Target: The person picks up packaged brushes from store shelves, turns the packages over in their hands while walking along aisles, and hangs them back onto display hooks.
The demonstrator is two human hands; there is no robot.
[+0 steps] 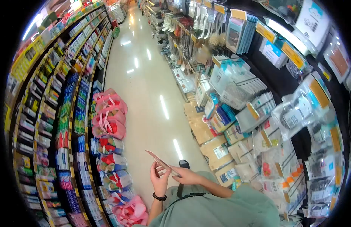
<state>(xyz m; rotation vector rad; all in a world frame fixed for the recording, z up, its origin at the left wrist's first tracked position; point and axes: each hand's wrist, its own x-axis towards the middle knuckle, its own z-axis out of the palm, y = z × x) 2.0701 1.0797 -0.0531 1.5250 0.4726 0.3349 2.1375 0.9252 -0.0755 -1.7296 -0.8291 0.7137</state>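
Note:
In front of my waist I hold a thin, flat pinkish packet (160, 160), tilted and seen nearly edge-on, so its contents and face cannot be made out. My right hand (186, 176) is closed around its near right end. The curled fingers and thumb of my left hand (159, 179) pinch its lower side. A dark beaded bracelet (159, 197) circles my left wrist. Both hands are over the aisle floor, apart from the shelves on either side.
Packed shelves (73, 113) line the left side, with pink bags (109, 125) along their foot. On the right, hanging packets (296, 113) and brushes (217, 38) fill the rack above brown packages (211, 147). A shiny tiled aisle (145, 90) runs ahead.

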